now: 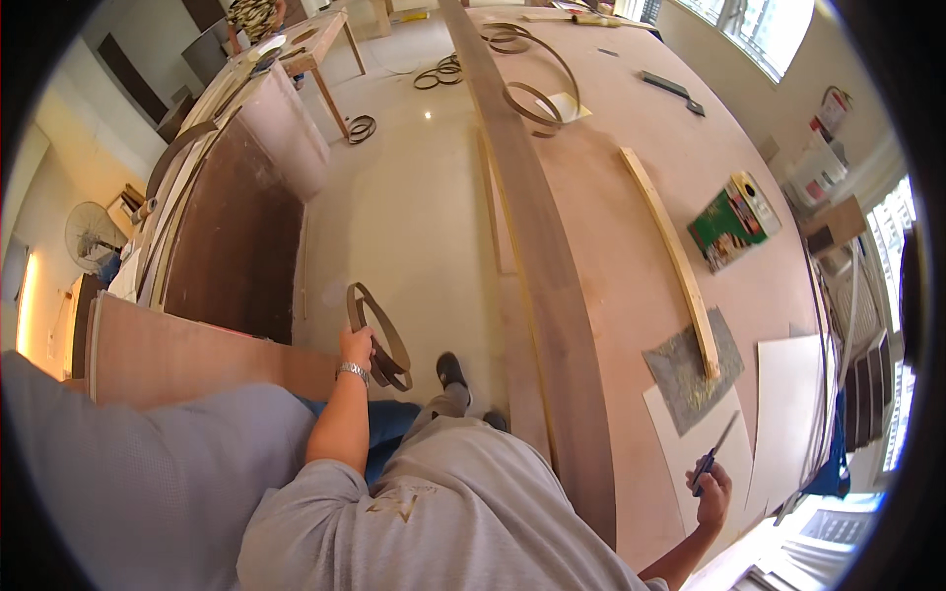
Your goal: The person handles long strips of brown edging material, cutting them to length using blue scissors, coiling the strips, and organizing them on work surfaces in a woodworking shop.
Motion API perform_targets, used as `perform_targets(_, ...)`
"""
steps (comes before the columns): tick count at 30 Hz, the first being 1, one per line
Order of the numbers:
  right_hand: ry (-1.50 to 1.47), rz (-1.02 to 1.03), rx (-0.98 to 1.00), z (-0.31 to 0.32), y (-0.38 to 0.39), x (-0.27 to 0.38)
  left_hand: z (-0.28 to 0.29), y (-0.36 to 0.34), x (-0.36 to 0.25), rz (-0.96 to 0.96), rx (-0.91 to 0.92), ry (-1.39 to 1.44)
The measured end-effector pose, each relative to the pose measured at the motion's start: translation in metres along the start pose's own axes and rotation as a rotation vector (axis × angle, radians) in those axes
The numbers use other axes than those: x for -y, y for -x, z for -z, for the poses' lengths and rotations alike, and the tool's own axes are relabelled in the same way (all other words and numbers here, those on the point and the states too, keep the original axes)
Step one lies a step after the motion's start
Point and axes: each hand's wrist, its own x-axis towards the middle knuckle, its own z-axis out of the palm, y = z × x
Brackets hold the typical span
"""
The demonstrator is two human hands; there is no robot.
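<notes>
My left hand [357, 347], with a metal watch on its wrist, grips a loose coil of brown edge-banding strip [394, 347] above the pale floor. The fingers are closed round the strip's near-left side. At the lower right, my right hand [713, 494] is closed on a blue-handled tool [704, 471]. A thin metal blade points up and away from its handle; the exact kind of tool is unclear. White sheets [680, 463] lie on the workbench [591, 197] beneath the tool. Just beyond is a grey worn pad [695, 379] with one end of a wooden batten [670, 246] on it.
A green rectangular can [734, 222] stands on the bench, with more brown strip coils [537, 94] farther off. Other coils [439, 74] rest on the floor. Close at my left is a person in grey [148, 443]; another person [254, 15] stands by the far-left table [296, 44].
</notes>
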Motion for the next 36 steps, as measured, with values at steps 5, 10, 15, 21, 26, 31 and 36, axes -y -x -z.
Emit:
perform_targets(5, -0.337, 0.230, 0.354, -0.136, -0.073, 0.118, -0.003, -0.065, 0.001, 0.105, -0.103, -0.020)
perform_targets(10, -0.324, 0.347, 0.754, -0.292, -0.157, 0.217, 0.002, -0.139, -0.014, 0.162, -0.119, 0.029)
perform_targets(15, -0.533, 0.085, 1.109, -0.441, -0.214, 0.308, 0.003, -0.197, -0.050, 0.219, 0.019, 0.025)
perform_targets(21, -0.518, 0.012, 1.324, -0.570, -0.280, 0.395, -0.028, -0.272, -0.116, 0.111, 0.023, -0.034)
perform_targets(26, -0.418, 0.089, 1.159, -0.666, -0.369, 0.450, -0.073, -0.354, -0.169, 0.031, 0.025, -0.048)
perform_targets(31, -0.148, 0.251, 1.124, -0.779, -0.439, 0.531, -0.102, -0.456, -0.213, -0.008, -0.069, -0.160)
perform_targets(36, 0.243, 0.366, 1.252, -0.906, -0.487, 0.585, -0.140, -0.505, -0.340, -0.204, -0.097, -0.206)
